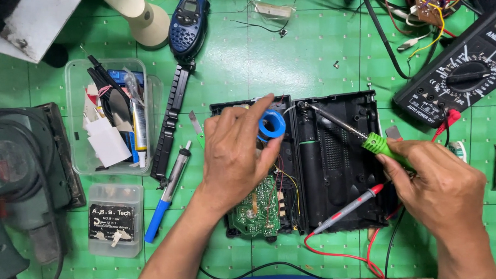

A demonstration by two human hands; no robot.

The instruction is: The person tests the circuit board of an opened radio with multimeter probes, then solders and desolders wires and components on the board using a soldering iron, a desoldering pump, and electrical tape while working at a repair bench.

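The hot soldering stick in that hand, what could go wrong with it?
1. The soldering iron tip sits by the open black case; a slip could melt the plastic.
2. The left hand holds the blue solder spool close to the tip, so its fingers might get burned.
3. The red probe and its leads could snag the right hand.

Blue solder spool (272,124), green-handled soldering iron (379,144), green circuit board (258,208), black casing (336,160), green gridded table (296,58) mat.
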